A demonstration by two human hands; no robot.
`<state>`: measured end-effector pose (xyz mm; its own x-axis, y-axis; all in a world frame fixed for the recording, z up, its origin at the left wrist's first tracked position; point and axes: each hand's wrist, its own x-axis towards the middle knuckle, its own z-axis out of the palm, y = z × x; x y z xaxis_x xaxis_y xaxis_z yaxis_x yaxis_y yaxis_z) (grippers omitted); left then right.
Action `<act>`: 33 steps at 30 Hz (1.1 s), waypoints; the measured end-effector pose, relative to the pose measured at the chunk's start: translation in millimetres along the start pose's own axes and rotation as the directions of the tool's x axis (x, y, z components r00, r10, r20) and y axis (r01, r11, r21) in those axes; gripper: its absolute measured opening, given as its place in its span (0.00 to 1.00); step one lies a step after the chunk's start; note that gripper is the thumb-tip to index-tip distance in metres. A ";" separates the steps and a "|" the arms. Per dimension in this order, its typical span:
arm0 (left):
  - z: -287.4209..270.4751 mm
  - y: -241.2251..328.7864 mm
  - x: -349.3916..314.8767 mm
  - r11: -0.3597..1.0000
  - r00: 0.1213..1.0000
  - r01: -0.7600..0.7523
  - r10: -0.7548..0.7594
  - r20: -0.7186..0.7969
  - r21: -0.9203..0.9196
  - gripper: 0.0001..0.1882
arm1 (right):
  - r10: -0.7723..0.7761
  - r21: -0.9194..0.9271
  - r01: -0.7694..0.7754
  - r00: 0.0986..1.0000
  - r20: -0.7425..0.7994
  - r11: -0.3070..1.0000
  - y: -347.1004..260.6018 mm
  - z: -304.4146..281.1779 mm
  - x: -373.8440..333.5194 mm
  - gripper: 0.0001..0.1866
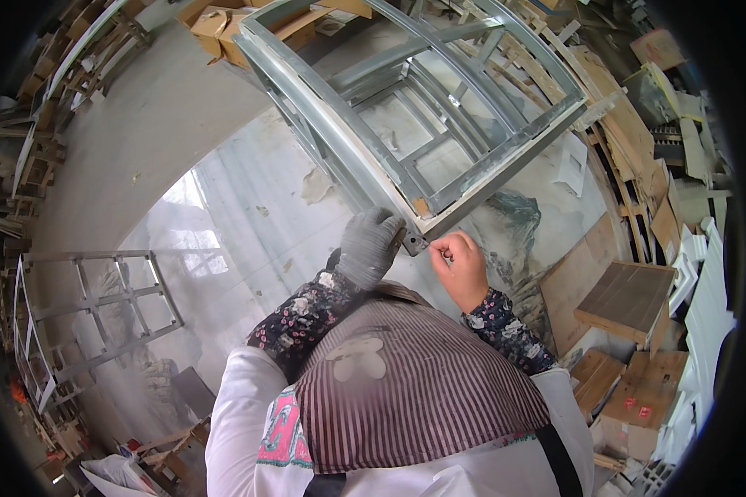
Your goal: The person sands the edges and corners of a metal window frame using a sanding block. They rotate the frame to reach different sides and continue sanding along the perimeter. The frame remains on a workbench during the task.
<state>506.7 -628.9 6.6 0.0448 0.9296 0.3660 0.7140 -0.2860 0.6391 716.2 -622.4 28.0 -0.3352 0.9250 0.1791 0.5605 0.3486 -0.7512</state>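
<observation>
My left hand, in a grey work glove, is closed on a small dark metal bracket with a round hole in it. The bracket sits by the near corner of a large metal frame, built of silvery channel bars with crosspieces. Just right of the bracket is my bare right hand, its thumb and fingertips pinched together. Whatever the pinch holds, if anything, is too small to make out. Both forearms wear dark flowered sleeves.
Another metal frame stands at the left. Cardboard boxes lie behind the large frame. On the right are wooden boards, a brown-topped box and white pieces. Glossy marbled slabs cover the floor.
</observation>
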 end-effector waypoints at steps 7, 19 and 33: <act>17.3 -13.5 5.2 0.974 0.997 -0.007 0.025 0.074 -0.228 0.06 | -0.146 -0.149 0.132 0.985 -0.092 0.980 -14.4 8.4 10.0 0.08; 45.5 -41.1 5.7 0.949 0.959 -0.281 0.283 -0.009 -0.146 0.07 | -0.191 -0.249 0.174 0.980 -0.048 0.953 -9.1 10.9 6.5 0.08; 12.3 -16.7 -12.5 0.986 0.984 -0.160 0.154 0.087 0.056 0.11 | 0.010 -0.010 -0.009 0.992 0.125 1.000 21.9 10.0 -8.3 0.03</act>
<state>502.8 -632.9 -16.9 0.2151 0.8909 0.4000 0.7359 -0.4172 0.5334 723.6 -623.9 3.7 -0.4216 0.9023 0.0903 0.5710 0.3415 -0.7466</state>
